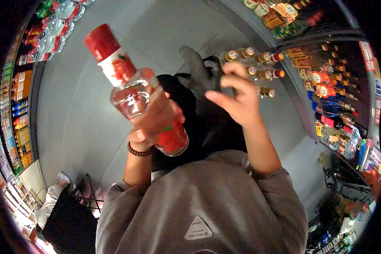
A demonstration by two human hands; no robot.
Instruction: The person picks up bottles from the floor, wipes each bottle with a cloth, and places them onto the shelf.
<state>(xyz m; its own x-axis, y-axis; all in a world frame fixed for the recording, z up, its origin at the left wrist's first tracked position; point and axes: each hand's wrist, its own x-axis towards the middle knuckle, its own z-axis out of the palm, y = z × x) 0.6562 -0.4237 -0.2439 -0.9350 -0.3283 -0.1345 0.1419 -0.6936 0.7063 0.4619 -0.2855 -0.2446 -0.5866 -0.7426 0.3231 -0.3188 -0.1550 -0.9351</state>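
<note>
My left hand (155,119), with a beaded bracelet at its wrist, is closed round the body of a clear glass bottle (138,94). The bottle has a red cap, a white neck band with red fruit pictures and a red label low down. It tilts, with its cap to the upper left. To its right is my raised right hand (243,95), fingers bent and thumb stretched out. A dark grey cloth (194,67) shows between thumb and fingers and hangs out to the left. Its exact grip is partly hidden. Both hands are above my black-clad legs.
Several clear bottles (252,70) with gold or red caps stand on the grey tiled floor (152,31) beyond my right hand. Shelves of bottles (326,91) line the right; packed goods (22,106) fill the left shelf. Another person's light-trousered leg (51,203) shows at lower left.
</note>
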